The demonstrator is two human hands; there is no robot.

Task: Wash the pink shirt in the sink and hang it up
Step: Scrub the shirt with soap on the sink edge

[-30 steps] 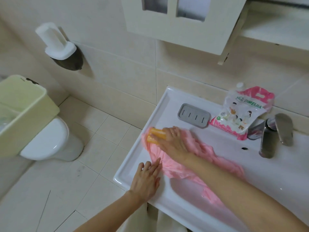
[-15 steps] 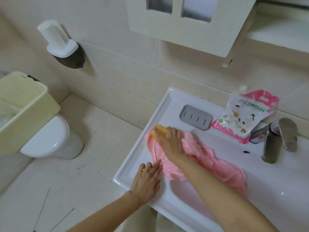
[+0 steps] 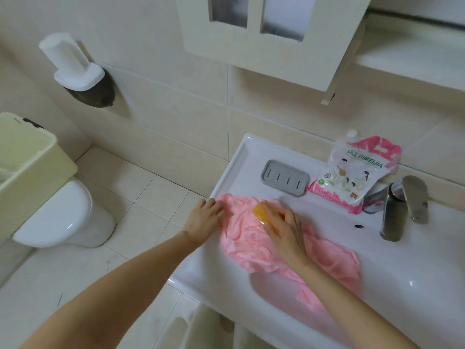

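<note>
The wet pink shirt (image 3: 241, 238) lies spread over the flat left ledge of the white sink (image 3: 241, 157) and trails down into the basin. My right hand (image 3: 283, 227) grips an orange bar of soap (image 3: 261, 213) and presses it onto the shirt. At the shirt's left edge, on the sink's left rim, my left hand (image 3: 205, 217) lies flat with its fingers straight, holding the cloth down.
A grey soap dish (image 3: 284, 177) and a pink-and-white detergent pouch (image 3: 352, 172) sit at the back of the sink. The chrome tap (image 3: 397, 205) stands at the right. A white toilet (image 3: 63, 217) stands at the left, and a cabinet (image 3: 264, 39) hangs above.
My left hand has moved from the sink's front edge up to the shirt's left edge. My right hand has slid the soap to the right across the shirt.
</note>
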